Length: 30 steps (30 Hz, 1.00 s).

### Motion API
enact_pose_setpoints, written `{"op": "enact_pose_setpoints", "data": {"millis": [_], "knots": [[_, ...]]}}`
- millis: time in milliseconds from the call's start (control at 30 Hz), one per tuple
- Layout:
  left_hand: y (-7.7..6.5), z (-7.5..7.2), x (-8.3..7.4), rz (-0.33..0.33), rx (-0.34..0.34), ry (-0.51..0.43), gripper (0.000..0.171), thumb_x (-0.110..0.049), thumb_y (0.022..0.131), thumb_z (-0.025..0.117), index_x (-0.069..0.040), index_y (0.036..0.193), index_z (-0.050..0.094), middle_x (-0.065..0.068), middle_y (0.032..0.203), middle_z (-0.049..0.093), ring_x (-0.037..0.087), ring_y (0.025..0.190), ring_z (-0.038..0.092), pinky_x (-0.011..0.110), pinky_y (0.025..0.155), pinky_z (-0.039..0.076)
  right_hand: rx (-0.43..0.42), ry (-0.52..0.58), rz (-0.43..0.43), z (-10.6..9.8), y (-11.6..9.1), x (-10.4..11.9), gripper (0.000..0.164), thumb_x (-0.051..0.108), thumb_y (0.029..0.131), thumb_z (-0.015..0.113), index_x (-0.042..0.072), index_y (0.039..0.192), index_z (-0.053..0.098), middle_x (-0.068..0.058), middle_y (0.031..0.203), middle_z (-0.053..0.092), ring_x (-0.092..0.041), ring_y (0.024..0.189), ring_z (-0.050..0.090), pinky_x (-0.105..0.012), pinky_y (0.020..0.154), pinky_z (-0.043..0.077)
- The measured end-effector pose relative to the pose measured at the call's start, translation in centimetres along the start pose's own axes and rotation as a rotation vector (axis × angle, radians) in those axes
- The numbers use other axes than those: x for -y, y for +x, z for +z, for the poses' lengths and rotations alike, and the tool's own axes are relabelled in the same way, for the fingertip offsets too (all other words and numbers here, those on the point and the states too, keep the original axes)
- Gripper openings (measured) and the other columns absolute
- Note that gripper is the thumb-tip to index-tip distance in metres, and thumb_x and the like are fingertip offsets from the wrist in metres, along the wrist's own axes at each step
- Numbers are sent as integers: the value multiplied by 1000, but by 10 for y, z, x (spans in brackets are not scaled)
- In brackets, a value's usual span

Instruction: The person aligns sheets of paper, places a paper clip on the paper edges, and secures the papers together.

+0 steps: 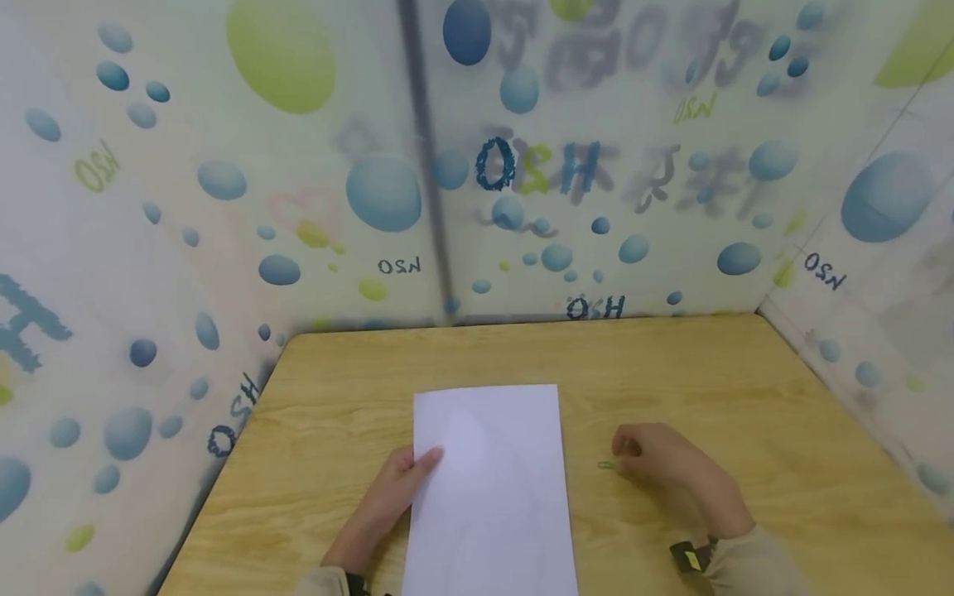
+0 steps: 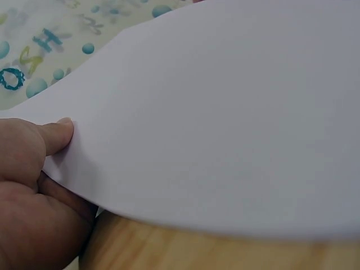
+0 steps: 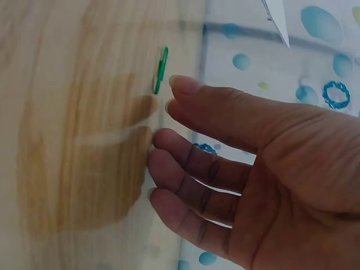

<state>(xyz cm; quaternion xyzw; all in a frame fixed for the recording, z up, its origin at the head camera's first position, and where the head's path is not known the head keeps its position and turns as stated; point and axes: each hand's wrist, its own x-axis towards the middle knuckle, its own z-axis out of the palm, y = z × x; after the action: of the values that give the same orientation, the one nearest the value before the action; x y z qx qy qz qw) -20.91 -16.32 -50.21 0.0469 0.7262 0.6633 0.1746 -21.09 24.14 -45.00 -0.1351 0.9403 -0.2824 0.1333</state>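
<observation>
White paper (image 1: 488,488) lies lengthwise in front of me, its left edge lifted a little. My left hand (image 1: 395,488) pinches that edge, the thumb (image 2: 58,135) on top and the other fingers underneath, mostly hidden. Whether it is one sheet or several, I cannot tell. To the right of the paper, a small green paper clip (image 3: 161,70) rests on the wooden table. Just beside the clip is my right hand (image 1: 667,459), thumb and forefinger close together, the other fingers loosely bent. In the right wrist view a narrow gap shows between the fingertips and the clip.
The wooden table (image 1: 335,372) reaches back to walls (image 1: 641,165) printed with blue and green bubbles and letters, which also stand at its left and right sides. Dark bands with a yellow patch (image 1: 693,561) sit on my wrists at the sleeves.
</observation>
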Motion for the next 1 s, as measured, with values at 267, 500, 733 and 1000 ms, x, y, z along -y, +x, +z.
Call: {"op": "enact_pose_setpoints", "data": {"millis": [267, 500, 733, 1000], "knots": [[1, 2, -3, 9, -18, 7, 45, -37, 100, 52, 6, 109, 62, 15, 85, 70, 24, 71, 67, 35, 62, 55, -16, -54, -10, 7, 6, 8, 13, 6, 86, 72, 13, 89, 61, 3, 78, 55, -15, 73, 49, -34, 66, 44], [1, 0, -3, -12, -22, 20, 47, -39, 101, 51, 4, 114, 61, 14, 87, 70, 24, 72, 67, 35, 63, 55, -40, -60, -29, 10, 9, 11, 14, 3, 86, 70, 13, 84, 62, 4, 77, 55, -13, 72, 49, -32, 65, 44], [0, 1, -6, -18, -17, 19, 49, -42, 99, 53, 4, 115, 61, 14, 88, 70, 24, 73, 67, 36, 64, 55, -60, -49, -8, 11, 7, 14, 14, 3, 86, 71, 11, 80, 62, 3, 74, 54, -13, 68, 48, -31, 62, 43], [1, 0, -4, 8, 0, 36, 49, -41, 100, 51, 4, 117, 60, 13, 89, 70, 23, 74, 68, 36, 64, 55, -44, -35, 19, 14, 6, 14, 16, 4, 88, 68, 11, 78, 59, 3, 71, 51, -14, 65, 46, -29, 59, 41]]}}
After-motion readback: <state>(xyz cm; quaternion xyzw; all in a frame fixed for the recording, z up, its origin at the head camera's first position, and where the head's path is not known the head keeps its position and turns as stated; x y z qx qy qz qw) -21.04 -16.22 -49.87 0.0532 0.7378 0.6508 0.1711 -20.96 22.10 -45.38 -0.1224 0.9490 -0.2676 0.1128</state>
